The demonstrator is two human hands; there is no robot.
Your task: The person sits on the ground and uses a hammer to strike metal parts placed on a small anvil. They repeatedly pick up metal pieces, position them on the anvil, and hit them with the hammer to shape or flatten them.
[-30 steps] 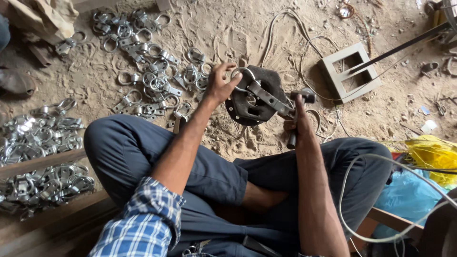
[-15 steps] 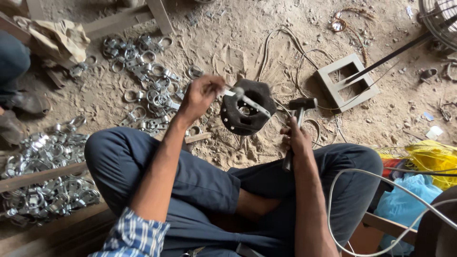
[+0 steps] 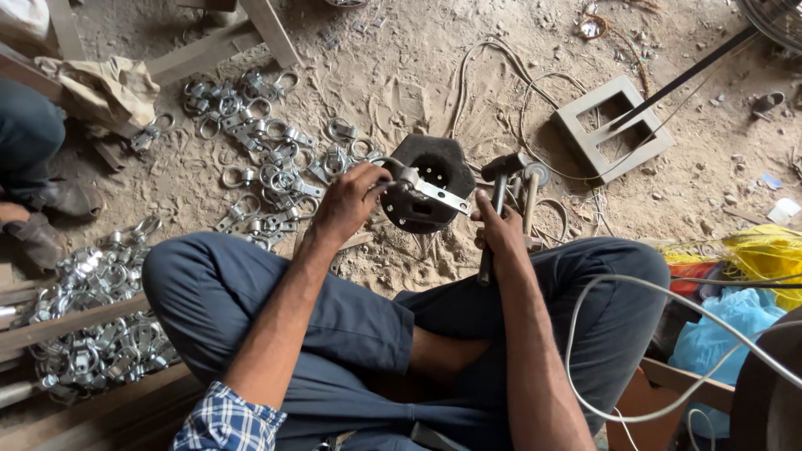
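A person sits cross-legged on a sandy floor, seen from above, in dark blue trousers and a blue checked shirt. The left hand is closed around a shiny metal clamp piece, pressing it flat across the top of a black, roughly six-sided iron block with a round hole in its middle. The block stands on the floor just in front of the crossed legs. The right hand is closed around the handle of a hammer, gripping it low down, with the dark head raised just to the right of the block. A second hammer-like tool stands just beside the first.

To the left of the block, a scattered heap of silvery clamps and rings lies on the floor. A larger pile of the same shiny parts sits at the far left beside the person's knee. To the upper right lies a grey rectangular metal frame with two openings. A white cable loops over the right leg. Yellow and blue plastic bags lie at the right edge. At the far left, another person's leg and shoe show.
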